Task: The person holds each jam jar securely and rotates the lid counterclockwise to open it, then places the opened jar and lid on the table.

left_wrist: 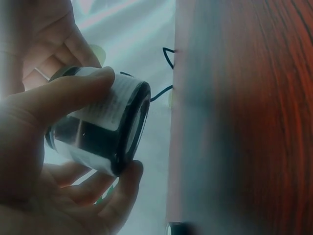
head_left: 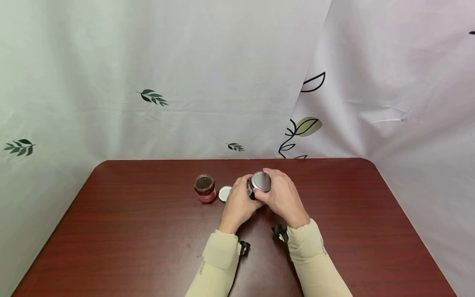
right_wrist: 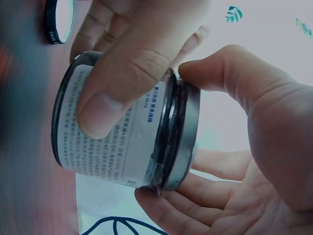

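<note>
My left hand (head_left: 238,205) grips a dark glass jar (right_wrist: 132,152) with a white printed label, its thumb lying across the label. In the head view the jar is held above the table, its silver metal lid (head_left: 262,181) facing up. The fingers and thumb of my right hand (head_left: 285,196) hold the lid by its rim. In the right wrist view the lid sits on the jar's mouth; whether it is loose cannot be told. The left wrist view shows the jar's base pointing towards the table.
Left of my hands a second jar (head_left: 208,198) with a red label stands uncapped, dark contents inside. Beside it a lid (head_left: 224,194) lies with its white inner side up, partly covered by my left hand. The brown table (head_left: 141,243) meets a white leaf-print curtain (head_left: 200,82) behind.
</note>
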### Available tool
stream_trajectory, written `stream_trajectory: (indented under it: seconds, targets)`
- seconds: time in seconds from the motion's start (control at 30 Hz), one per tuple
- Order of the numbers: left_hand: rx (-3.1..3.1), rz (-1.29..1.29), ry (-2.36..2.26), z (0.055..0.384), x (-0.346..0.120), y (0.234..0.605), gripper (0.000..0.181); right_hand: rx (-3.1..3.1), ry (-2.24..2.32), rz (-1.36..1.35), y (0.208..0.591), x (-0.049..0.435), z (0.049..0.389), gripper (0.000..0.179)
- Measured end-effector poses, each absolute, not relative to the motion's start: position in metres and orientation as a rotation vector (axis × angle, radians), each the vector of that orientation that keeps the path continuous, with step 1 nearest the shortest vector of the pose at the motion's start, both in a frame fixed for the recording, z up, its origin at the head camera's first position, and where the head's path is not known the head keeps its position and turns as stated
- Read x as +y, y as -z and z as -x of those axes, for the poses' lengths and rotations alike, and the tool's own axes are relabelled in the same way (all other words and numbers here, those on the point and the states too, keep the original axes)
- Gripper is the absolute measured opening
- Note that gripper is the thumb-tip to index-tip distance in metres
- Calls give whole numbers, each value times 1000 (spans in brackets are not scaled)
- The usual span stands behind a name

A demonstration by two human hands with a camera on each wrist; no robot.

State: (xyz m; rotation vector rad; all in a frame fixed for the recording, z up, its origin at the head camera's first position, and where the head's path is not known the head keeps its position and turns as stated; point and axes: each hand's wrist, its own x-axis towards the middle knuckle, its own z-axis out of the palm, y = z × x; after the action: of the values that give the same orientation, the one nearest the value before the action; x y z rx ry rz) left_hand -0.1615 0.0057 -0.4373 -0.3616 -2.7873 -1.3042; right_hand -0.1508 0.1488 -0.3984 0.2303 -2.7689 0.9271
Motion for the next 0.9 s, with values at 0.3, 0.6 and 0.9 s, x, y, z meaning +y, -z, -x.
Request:
stream_trajectory:
  seconds: [0.3,0.6,0.9]
  targets:
    - [-2732,356,1285,162,7,440,73,-2745,-968,-207,399,147,151,62]
    - [-2665,346,1216,160,9,440,68,-2709,-959,-207,399,145,149,62]
    - [-2617,358,1170,161,9,443,64,-2698,-948,-225,398,143,149,59]
